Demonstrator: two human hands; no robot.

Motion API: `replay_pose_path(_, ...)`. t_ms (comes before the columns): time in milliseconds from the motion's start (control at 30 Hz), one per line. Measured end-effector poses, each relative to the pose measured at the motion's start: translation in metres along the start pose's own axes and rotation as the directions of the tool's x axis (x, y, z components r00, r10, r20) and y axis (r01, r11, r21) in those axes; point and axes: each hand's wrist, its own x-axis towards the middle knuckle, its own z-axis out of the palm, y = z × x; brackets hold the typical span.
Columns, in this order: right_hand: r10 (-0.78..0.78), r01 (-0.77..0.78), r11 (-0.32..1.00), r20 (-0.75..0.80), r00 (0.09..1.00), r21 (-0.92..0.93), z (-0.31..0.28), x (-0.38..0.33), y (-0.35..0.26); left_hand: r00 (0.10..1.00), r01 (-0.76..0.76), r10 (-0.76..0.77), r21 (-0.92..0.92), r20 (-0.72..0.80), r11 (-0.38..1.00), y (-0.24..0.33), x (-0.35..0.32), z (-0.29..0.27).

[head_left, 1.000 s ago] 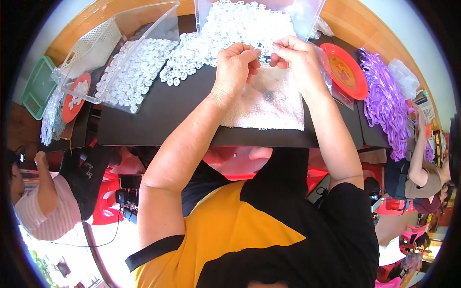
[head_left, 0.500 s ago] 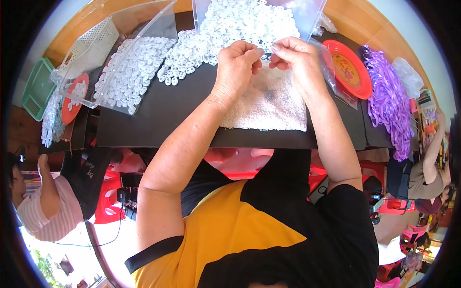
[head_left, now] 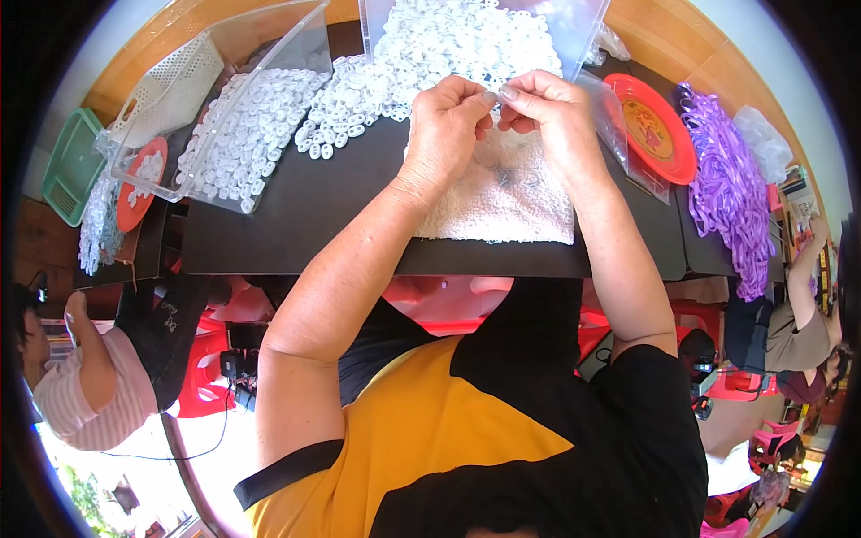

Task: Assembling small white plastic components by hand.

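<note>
- Presently, I locate the left hand point(head_left: 453, 117) and the right hand point(head_left: 554, 108) over the far part of the white towel point(head_left: 493, 217), fingertips nearly meeting before the clear front bin point(head_left: 587, 29).
- Hand state: on both, thumb and forefinger are drawn together, the other fingers curled; I cannot tell whether anything sits between them.
- Work item: white oval pieces point(head_left: 334, 125) lie heaped on the worktop point(head_left: 309, 215), left of the left hand; more lie in the front bin and the left bin point(head_left: 308, 47).
- Progress, by my judgement: pieces lie loose in bulk, so most appear unworked; I cannot identify a finished one.
- Left clearance: dark surface shows between the left forearm point(head_left: 359, 249), the heap and the left bin.
- Right clearance: a narrower strip separates the right forearm point(head_left: 625, 240) from the red plate point(head_left: 679, 168) and purple ribbons point(head_left: 728, 193).
- Edges: the worktop's near edge runs beneath both forearms; the front bin limits forward reach.
</note>
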Motion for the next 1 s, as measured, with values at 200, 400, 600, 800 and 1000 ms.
replay_pose_path(200, 0.013, -0.013, 1.000, 0.060, 0.998, 0.000, -0.014, 0.002, -0.001, 0.993, 0.099, -0.092, -0.105, 0.075, 0.989, 0.007, 0.001, 0.000)
replay_pose_path(400, 0.033, -0.043, 0.997, 0.131, 0.991, 0.069, -0.023, 0.003, -0.003, 0.989, -0.007, 0.030, -0.162, 0.144, 0.987, 0.011, 0.000, -0.002)
replay_pose_path(600, 0.054, -0.069, 0.996, 0.258, 0.965, 0.051, -0.033, 0.003, -0.007, 0.976, -0.056, 0.090, -0.166, 0.199, 0.985, 0.009, 0.000, -0.002)
replay_pose_path(800, 0.095, -0.111, 0.993, 0.246, 0.964, 0.051, -0.029, -0.001, -0.012, 0.976, -0.116, 0.142, -0.159, 0.166, 0.981, 0.008, -0.001, 0.001)
replay_pose_path(1000, 0.075, -0.096, 0.993, 0.278, 0.958, 0.062, -0.029, -0.001, -0.009, 0.971, -0.186, 0.186, -0.014, 0.147, 0.982, 0.007, -0.004, 0.002)
